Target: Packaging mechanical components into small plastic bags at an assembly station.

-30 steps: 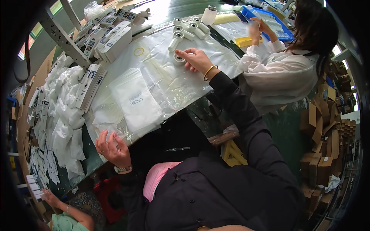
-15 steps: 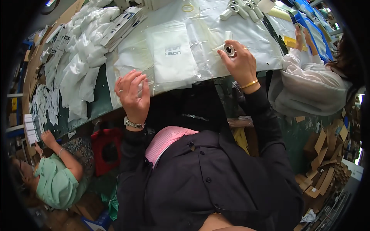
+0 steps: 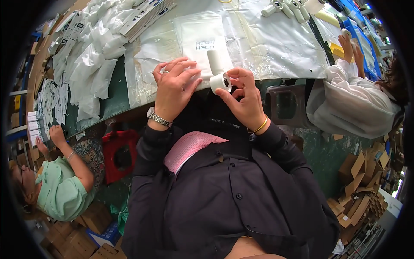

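Your right grip (image 3: 244, 93) holds the white device (image 3: 218, 83) by its round head; your left grip (image 3: 174, 88), fingers half curled and spread with nothing visible in it, hangs just apart at the device's nine o'clock. The device is over the near end of the bag stack (image 3: 199, 32) at the bench (image 3: 117, 93) edge, its handle pointing toward twelve. It looks light and stiff, probably hard plastic, and smooth enough to slip; the head's rim or the handle should give you the surest hold, with fingertips kept off the dark centre. Compared with half a second ago, you have brought the device toward nine o'clock, from beside the bags to over them, and your two grips are closer together.
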The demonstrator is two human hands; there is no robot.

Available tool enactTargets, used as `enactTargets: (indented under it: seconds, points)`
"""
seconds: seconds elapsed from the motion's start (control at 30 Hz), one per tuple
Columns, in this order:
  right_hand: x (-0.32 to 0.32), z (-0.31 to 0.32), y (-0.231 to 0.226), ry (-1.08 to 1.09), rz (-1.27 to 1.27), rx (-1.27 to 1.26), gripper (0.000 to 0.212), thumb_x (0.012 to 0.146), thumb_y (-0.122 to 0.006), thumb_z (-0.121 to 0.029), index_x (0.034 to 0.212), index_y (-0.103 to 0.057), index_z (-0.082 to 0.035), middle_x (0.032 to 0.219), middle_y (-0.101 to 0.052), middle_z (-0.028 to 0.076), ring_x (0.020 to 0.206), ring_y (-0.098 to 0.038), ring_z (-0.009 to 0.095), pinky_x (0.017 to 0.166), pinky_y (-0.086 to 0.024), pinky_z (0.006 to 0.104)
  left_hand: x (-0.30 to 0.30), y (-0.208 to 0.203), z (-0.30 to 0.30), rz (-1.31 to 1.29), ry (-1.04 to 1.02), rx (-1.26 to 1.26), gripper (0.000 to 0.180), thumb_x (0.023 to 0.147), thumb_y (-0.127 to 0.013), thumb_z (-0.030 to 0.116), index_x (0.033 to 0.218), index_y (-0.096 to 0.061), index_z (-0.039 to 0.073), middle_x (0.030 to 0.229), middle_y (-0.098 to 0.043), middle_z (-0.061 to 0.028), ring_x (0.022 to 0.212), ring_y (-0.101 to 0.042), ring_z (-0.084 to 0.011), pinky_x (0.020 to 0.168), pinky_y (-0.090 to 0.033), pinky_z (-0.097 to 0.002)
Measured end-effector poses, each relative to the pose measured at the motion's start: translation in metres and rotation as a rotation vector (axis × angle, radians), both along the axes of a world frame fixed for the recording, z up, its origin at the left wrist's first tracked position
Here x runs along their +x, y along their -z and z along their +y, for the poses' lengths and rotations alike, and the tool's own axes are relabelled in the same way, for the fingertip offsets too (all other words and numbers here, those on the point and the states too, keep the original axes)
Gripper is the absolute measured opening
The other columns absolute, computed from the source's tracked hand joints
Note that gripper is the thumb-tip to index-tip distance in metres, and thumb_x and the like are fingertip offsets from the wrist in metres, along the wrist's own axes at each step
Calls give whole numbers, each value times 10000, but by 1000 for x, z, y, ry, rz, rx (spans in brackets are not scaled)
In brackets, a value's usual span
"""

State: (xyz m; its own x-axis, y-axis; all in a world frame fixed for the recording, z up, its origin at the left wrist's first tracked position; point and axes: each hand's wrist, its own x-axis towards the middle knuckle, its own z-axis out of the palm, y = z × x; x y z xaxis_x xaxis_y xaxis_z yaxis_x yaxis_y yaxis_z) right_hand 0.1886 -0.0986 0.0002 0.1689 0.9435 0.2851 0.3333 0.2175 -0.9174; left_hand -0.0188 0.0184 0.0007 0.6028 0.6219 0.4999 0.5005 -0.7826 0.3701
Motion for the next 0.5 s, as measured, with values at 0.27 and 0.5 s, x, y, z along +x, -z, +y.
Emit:
enactTargets:
  seconds: [0.27, 0.5]
  points:
    - [10, -5, 7, 52, -66, 29, 555, 952, -830, -29, 1378, -476, 4, 1304, -674, 123, 1157, -730, 179, 723, -580, 241, 12, 1, 2, -76, -74, -51, 121, 903, -833, 187, 995, -782, 127, 1135, -759, 4, 1102, -669, -213, 1010, -342, -398]
    - [10, -4, 12, -31, 11, 61, 550, 957, -822, -24, 1367, -456, -6, 1312, -674, 162, 1161, -730, 195, 771, -588, 260, 23, 1, 2, -134, -59, -96, 99, 929, -801, 206, 910, -761, 118, 1000, -735, 2, 1019, -662, -215, 979, -346, -404]
